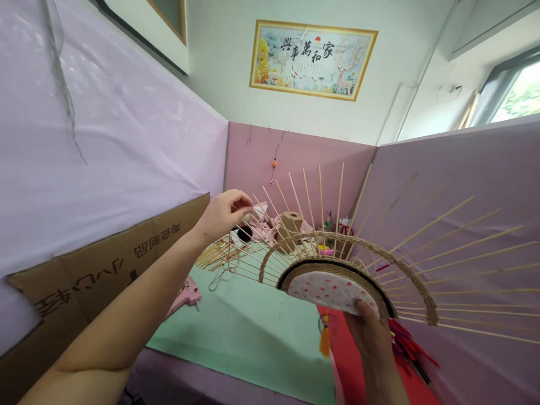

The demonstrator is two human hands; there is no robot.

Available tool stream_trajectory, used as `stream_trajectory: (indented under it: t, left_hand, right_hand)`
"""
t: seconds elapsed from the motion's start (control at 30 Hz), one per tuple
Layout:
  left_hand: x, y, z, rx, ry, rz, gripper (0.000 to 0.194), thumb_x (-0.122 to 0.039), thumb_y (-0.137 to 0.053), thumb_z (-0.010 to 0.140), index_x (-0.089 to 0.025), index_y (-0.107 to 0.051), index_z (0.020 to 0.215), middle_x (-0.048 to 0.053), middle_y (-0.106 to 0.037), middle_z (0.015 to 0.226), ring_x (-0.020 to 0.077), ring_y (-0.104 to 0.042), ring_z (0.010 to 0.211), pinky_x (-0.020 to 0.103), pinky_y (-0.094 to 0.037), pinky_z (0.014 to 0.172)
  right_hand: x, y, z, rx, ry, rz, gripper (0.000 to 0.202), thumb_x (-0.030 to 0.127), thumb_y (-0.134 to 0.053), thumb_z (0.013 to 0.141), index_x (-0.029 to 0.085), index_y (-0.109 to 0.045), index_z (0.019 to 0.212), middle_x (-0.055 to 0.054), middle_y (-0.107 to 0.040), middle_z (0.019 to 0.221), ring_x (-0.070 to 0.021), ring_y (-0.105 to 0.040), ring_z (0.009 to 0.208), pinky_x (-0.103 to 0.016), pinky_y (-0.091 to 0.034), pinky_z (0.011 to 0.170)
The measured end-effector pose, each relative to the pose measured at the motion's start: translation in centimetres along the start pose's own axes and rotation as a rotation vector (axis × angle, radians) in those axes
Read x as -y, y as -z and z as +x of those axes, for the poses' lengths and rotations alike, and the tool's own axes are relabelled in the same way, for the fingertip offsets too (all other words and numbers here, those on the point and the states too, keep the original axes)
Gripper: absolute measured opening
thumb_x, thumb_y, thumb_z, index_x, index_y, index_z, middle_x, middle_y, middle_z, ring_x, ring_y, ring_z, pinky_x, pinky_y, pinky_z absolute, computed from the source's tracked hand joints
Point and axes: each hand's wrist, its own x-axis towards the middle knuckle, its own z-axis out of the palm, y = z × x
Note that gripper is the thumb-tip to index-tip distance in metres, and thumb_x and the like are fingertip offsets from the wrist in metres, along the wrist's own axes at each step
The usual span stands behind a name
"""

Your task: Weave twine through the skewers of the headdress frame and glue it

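Note:
A half-round fan frame (333, 289) of thin wooden sticks spreads out in front of me. Its base is white cloth with pink dots, edged by a black band, and a braided twine arc (358, 241) runs across the sticks. My right hand (371, 323) grips the base from below, thumb over the cloth. At the upper left, my left hand (231, 211) is closed in a pinch beside the tips of the leftmost sticks. What lies between its fingertips is too small to make out. A thin loop of twine (217, 278) hangs below that hand.
A green tabletop (261, 326) lies beneath. At its back are loose sticks (213, 253), a twine spool (291, 221) and pink cloth (264, 216). Cardboard (105, 264) lines the left side; pink partitions (337, 146) enclose the table. A red sheet (343, 354) and orange tassel (324, 340) are below the fan.

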Motion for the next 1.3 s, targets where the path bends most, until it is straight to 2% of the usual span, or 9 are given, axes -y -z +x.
stream_trajectory:
  t: [0.17,0.3,0.5,0.73,0.8,0.87,1.0,1.1,1.3]
  left_hand:
    - [0.7,-0.1,0.5,-0.145,-0.166,0.073,0.009,-0.023,-0.056,0.083,-0.019,-0.062,0.089,0.003,-0.061,0.088,0.0135,-0.057,0.078,0.026,-0.050,0.069]
    - [0.8,0.1,0.5,-0.153,-0.193,0.113,0.011,-0.023,-0.052,0.085,-0.018,-0.062,0.087,0.004,-0.062,0.091,0.0140,-0.058,0.082,0.026,-0.049,0.071]
    - [1.0,1.2,1.0,-0.053,-0.043,0.101,0.019,-0.027,-0.053,0.084,-0.018,-0.065,0.094,0.004,-0.070,0.090,0.0161,-0.061,0.081,0.030,-0.048,0.076]
    - [2.0,3.6,1.9,0.309,0.220,-0.200,0.026,-0.033,-0.062,0.075,-0.017,-0.063,0.094,0.004,-0.067,0.081,0.0131,-0.061,0.065,0.027,-0.049,0.062]
    - [1.9,3.8,1.5,0.272,0.241,-0.160,0.024,-0.032,-0.065,0.073,-0.017,-0.063,0.091,0.004,-0.069,0.084,0.0138,-0.062,0.068,0.028,-0.051,0.065]
    - [1.5,3.6,0.7,0.136,0.203,-0.038,0.020,-0.030,-0.065,0.074,-0.018,-0.064,0.090,0.004,-0.069,0.086,0.0155,-0.064,0.075,0.029,-0.051,0.071]
    - [0.5,1.9,-1.9,-0.050,0.066,0.161,0.016,-0.027,-0.061,0.079,-0.019,-0.064,0.092,0.003,-0.070,0.086,0.0163,-0.063,0.078,0.030,-0.049,0.075]
    - [0.3,-1.0,-4.7,0.002,0.041,0.171,0.010,-0.026,-0.059,0.082,-0.019,-0.063,0.088,0.002,-0.069,0.084,0.0157,-0.062,0.075,0.028,-0.048,0.073]
    - [1.1,-9.3,-9.7,0.163,0.044,0.010,0.013,-0.018,-0.048,0.086,-0.020,-0.061,0.087,0.003,-0.067,0.084,0.0160,-0.061,0.078,0.027,-0.046,0.073]
  right_hand:
    - [0.0,0.0,-0.3,0.006,-0.027,0.000,0.056,0.028,-0.082,0.051,0.027,-0.066,0.104,-0.001,-0.075,0.089,-0.0260,-0.069,0.088,-0.048,-0.054,0.086]
    - [-0.1,0.0,-0.3,-0.012,-0.047,0.008,0.060,0.026,-0.084,0.047,0.026,-0.067,0.104,-0.001,-0.075,0.089,-0.0241,-0.070,0.082,-0.043,-0.058,0.079]
    - [-0.5,0.4,-0.2,-0.024,-0.067,-0.012,0.059,0.025,-0.085,0.044,0.025,-0.067,0.101,-0.001,-0.075,0.084,-0.0244,-0.070,0.079,-0.041,-0.059,0.073]
    - [-0.8,0.9,-0.2,-0.011,-0.084,0.010,0.059,0.024,-0.085,0.043,0.026,-0.068,0.099,0.000,-0.075,0.081,-0.0264,-0.070,0.081,-0.048,-0.058,0.079]
    - [-1.0,0.8,-0.2,-0.019,-0.082,0.017,0.054,0.025,-0.084,0.044,0.025,-0.068,0.095,0.000,-0.074,0.080,-0.0246,-0.070,0.078,-0.046,-0.058,0.078]
    - [-1.2,0.6,-0.3,-0.035,-0.081,0.014,0.046,0.025,-0.084,0.045,0.024,-0.069,0.088,0.000,-0.074,0.078,-0.0230,-0.069,0.075,-0.043,-0.059,0.075]
    - [-1.3,-0.4,-0.5,-0.067,-0.038,0.026,0.041,0.025,-0.081,0.049,0.023,-0.069,0.088,0.000,-0.074,0.079,-0.0221,-0.069,0.078,-0.041,-0.059,0.076]
    - [-1.1,-1.7,-0.6,-0.063,0.003,0.082,0.044,0.024,-0.080,0.052,0.024,-0.068,0.095,0.000,-0.074,0.088,-0.0215,-0.069,0.084,-0.041,-0.057,0.082]
    - [-1.4,-2.6,-1.0,-0.039,-0.004,0.088,0.047,0.026,-0.079,0.055,0.024,-0.067,0.101,-0.001,-0.074,0.089,-0.0223,-0.069,0.086,-0.045,-0.056,0.086]
